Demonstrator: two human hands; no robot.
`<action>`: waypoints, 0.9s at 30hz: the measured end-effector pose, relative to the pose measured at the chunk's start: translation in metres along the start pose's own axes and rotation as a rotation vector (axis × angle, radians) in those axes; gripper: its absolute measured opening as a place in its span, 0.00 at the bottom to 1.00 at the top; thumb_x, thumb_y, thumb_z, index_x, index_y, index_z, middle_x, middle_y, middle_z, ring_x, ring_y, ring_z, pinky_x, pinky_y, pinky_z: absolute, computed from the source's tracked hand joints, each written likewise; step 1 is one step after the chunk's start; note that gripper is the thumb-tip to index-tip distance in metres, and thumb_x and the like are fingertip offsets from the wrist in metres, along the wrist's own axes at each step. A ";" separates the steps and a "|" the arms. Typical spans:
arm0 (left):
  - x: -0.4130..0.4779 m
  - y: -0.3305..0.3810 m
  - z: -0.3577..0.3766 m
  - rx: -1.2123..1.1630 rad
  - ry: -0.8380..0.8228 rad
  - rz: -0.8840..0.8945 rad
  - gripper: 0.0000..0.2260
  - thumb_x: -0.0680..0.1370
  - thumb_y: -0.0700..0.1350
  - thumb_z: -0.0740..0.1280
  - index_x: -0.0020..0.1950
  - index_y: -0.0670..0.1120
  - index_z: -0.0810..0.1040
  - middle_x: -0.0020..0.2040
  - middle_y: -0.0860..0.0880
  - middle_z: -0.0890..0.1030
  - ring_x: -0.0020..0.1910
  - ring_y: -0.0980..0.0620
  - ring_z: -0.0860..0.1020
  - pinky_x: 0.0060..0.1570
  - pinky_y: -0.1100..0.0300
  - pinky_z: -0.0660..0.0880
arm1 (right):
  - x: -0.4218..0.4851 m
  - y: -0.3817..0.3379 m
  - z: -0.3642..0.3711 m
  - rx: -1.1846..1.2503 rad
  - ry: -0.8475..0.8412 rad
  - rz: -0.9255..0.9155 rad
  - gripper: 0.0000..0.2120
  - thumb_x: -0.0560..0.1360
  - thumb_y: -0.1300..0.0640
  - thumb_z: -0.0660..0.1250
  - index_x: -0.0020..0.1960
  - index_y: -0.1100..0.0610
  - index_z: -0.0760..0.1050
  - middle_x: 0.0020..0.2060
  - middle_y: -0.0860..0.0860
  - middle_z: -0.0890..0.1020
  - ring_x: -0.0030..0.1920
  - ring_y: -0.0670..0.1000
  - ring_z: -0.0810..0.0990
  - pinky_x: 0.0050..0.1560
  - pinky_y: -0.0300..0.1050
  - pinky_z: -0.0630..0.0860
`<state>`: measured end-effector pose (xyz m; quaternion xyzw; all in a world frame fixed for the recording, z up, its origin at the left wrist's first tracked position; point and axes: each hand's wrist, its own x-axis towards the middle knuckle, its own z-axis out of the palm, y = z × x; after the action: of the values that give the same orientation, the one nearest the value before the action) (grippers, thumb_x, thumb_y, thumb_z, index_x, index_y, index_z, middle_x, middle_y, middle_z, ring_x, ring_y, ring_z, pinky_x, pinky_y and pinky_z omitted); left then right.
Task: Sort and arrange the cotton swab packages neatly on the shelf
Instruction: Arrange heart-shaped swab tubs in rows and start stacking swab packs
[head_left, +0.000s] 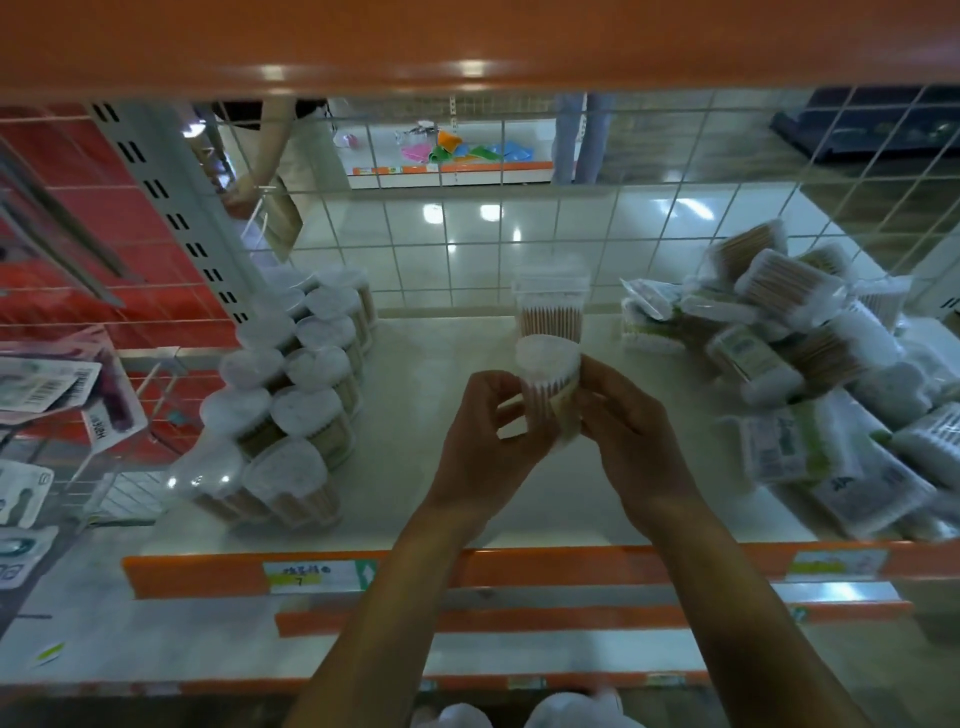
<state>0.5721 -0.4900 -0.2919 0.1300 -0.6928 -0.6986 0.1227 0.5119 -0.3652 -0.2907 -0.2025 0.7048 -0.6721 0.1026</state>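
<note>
From the head view, we hold one round tub of cotton swabs (548, 382) in both hands above the middle of the shelf (441, 483), just in front of a taller clear tub (551, 306) that stands upright near the wire mesh back (519, 234). We judge it is kept upright and lifted like this so that its label can be turned to the front before it is set down. At the left, matching tubs (304, 395) stand in two tidy rows running from front to back, and that looks like the sorted side. At the right, a loose heap of bagged swab packs (810, 384) lies tumbled against the mesh, seemingly not yet sorted. The left hand (480, 436) has its fingers (501, 395) curled against the tub's lower left side, with a gap showing between palm and tub. The right hand (631, 436) closes its thumb and fingers on the tub's right side and base. Both hands are clamped on this one tub, neither spread wide. Below, the orange price rail (519, 569) marks the shelf's front edge.
</note>
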 end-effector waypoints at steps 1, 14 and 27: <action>-0.001 -0.002 -0.002 0.030 0.012 0.008 0.17 0.70 0.41 0.75 0.53 0.50 0.71 0.55 0.55 0.78 0.57 0.59 0.77 0.46 0.65 0.77 | 0.000 -0.002 0.003 -0.018 0.004 -0.011 0.16 0.77 0.60 0.60 0.63 0.52 0.75 0.54 0.49 0.82 0.56 0.51 0.80 0.57 0.60 0.76; -0.003 -0.037 -0.033 0.446 0.401 0.222 0.14 0.67 0.40 0.77 0.46 0.46 0.74 0.50 0.51 0.70 0.46 0.58 0.73 0.45 0.71 0.76 | 0.016 -0.003 0.057 -0.347 -0.025 -0.135 0.22 0.73 0.56 0.69 0.65 0.56 0.69 0.60 0.51 0.75 0.58 0.45 0.75 0.54 0.38 0.78; 0.008 -0.055 -0.053 0.431 0.476 0.321 0.16 0.67 0.32 0.74 0.51 0.42 0.74 0.55 0.48 0.69 0.53 0.63 0.71 0.54 0.68 0.74 | 0.058 -0.004 0.088 -0.644 -0.125 -0.224 0.25 0.72 0.56 0.71 0.67 0.52 0.69 0.62 0.51 0.74 0.54 0.43 0.70 0.45 0.29 0.66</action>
<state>0.5837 -0.5416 -0.3468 0.2013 -0.7880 -0.4582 0.3587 0.4972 -0.4699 -0.2861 -0.3414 0.8464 -0.4087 0.0019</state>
